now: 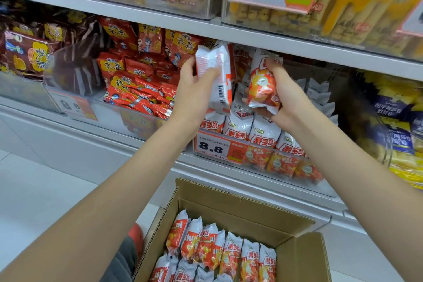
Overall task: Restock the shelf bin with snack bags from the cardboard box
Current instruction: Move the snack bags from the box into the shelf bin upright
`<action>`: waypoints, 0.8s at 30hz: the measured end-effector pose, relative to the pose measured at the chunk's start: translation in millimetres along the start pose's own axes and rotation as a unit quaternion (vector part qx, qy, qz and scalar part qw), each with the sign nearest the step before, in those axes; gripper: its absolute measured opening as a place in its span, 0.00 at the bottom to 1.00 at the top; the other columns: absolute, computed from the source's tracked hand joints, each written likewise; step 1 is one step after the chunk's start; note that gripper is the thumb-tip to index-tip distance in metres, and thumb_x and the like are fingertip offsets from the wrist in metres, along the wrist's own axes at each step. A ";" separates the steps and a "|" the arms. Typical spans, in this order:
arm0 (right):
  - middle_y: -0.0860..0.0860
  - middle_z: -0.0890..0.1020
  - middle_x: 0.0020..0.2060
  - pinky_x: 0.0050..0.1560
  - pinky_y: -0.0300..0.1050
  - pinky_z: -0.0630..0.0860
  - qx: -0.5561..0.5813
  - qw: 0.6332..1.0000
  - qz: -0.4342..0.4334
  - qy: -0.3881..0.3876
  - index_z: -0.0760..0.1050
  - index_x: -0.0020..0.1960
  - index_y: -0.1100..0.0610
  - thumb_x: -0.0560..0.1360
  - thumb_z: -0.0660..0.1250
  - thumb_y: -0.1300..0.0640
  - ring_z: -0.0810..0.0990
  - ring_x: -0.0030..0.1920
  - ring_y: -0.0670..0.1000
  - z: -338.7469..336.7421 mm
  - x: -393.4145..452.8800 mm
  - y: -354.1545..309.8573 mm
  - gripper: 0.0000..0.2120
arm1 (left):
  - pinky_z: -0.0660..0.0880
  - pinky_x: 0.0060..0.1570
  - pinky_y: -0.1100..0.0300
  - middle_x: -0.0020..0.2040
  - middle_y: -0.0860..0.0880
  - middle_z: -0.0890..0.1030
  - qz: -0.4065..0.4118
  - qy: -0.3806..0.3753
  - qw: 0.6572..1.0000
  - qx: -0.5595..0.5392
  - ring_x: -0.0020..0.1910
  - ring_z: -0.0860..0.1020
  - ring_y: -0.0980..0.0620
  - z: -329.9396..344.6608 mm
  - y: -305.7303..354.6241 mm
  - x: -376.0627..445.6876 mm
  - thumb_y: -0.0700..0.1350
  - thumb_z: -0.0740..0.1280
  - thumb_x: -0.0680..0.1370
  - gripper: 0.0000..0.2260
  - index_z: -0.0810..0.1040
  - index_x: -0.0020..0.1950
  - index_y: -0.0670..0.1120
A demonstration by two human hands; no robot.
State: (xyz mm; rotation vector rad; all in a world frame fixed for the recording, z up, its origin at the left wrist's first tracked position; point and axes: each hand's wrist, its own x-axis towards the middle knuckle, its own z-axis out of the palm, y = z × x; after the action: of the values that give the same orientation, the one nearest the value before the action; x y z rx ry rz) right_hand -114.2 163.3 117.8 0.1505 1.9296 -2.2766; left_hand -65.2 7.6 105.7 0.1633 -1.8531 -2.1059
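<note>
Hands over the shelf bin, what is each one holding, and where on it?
Left hand grips a snack bag along its left edge, barcode side showing. Right hand holds another bag around its right side and bottom.

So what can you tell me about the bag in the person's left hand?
The bag is a small sealed snack pack of shiny white foil, its back facing the camera, showing small print, a barcode and an orange patch. It hangs roughly upright, crimped end up, above the shelf bin. The left hand grips its side.
</note>
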 end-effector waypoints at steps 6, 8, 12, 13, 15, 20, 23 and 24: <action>0.55 0.83 0.40 0.51 0.51 0.79 0.037 0.993 0.024 -0.107 0.77 0.50 0.57 0.76 0.64 0.42 0.83 0.40 0.52 0.9 -26.9 -5.8 0.17 | 0.77 0.32 0.60 0.48 0.39 0.79 -0.161 -0.062 0.977 -0.123 0.36 0.80 0.47 5.0 9.1 -4.7 0.56 0.77 0.64 0.37 0.70 0.65 0.40; 0.56 0.83 0.43 0.53 0.51 0.79 0.054 0.990 0.025 -0.128 0.77 0.52 0.57 0.77 0.63 0.43 0.83 0.43 0.53 3.8 -32.0 -6.9 0.18 | 0.77 0.29 0.59 0.40 0.41 0.81 -0.168 -0.092 0.972 -0.134 0.32 0.79 0.49 5.9 4.5 -5.0 0.46 0.75 0.68 0.23 0.73 0.58 0.38; 0.54 0.84 0.46 0.56 0.55 0.77 0.063 0.992 0.043 -0.104 0.77 0.54 0.55 0.75 0.63 0.39 0.83 0.47 0.53 3.7 -36.5 -7.7 0.20 | 0.78 0.40 0.57 0.39 0.42 0.81 -0.176 -0.116 0.955 -0.207 0.37 0.79 0.46 2.2 6.3 -10.0 0.40 0.64 0.76 0.07 0.76 0.50 0.38; 0.55 0.84 0.47 0.56 0.56 0.78 0.070 0.991 0.049 -0.101 0.77 0.55 0.55 0.74 0.63 0.38 0.83 0.49 0.54 2.4 -37.4 -7.5 0.22 | 0.78 0.43 0.55 0.43 0.41 0.80 -0.171 -0.118 0.954 -0.216 0.41 0.79 0.45 0.3 5.8 -9.3 0.42 0.63 0.77 0.10 0.75 0.55 0.37; 0.55 0.84 0.48 0.52 0.57 0.80 0.088 0.989 0.054 -0.105 0.78 0.56 0.56 0.75 0.62 0.37 0.83 0.50 0.54 -0.5 -38.3 -6.6 0.23 | 0.76 0.45 0.55 0.46 0.42 0.79 -0.165 -0.128 0.956 -0.205 0.44 0.78 0.47 -1.5 6.8 -10.2 0.45 0.60 0.79 0.14 0.74 0.60 0.38; 0.55 0.86 0.46 0.52 0.56 0.81 0.081 0.990 0.048 -0.109 0.78 0.55 0.55 0.75 0.61 0.36 0.85 0.49 0.54 1.8 -40.1 -3.3 0.24 | 0.74 0.35 0.62 0.42 0.48 0.81 -0.155 -0.143 0.967 -0.143 0.38 0.78 0.54 -3.8 -0.1 -7.8 0.47 0.51 0.83 0.14 0.75 0.54 0.44; 0.54 0.86 0.46 0.55 0.56 0.79 0.072 0.990 0.036 -0.117 0.77 0.55 0.55 0.76 0.61 0.38 0.84 0.52 0.55 5.4 -40.1 -1.2 0.21 | 0.72 0.44 0.56 0.51 0.45 0.80 -0.165 -0.159 0.966 -0.120 0.47 0.77 0.50 -3.5 3.3 -10.0 0.56 0.54 0.82 0.20 0.74 0.64 0.44; 0.55 0.86 0.47 0.56 0.57 0.79 0.071 0.989 0.034 -0.122 0.77 0.55 0.55 0.76 0.61 0.39 0.84 0.52 0.55 6.4 -40.1 -0.7 0.20 | 0.73 0.49 0.55 0.53 0.45 0.81 -0.163 -0.168 0.966 -0.112 0.50 0.78 0.50 -4.1 4.0 -10.5 0.56 0.57 0.81 0.20 0.74 0.65 0.45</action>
State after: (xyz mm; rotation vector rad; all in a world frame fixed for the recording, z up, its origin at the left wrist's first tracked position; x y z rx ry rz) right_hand -74.8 159.1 126.6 -0.0451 1.6181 -2.2674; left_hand -53.4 6.7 107.7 0.0611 -1.8465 -2.6976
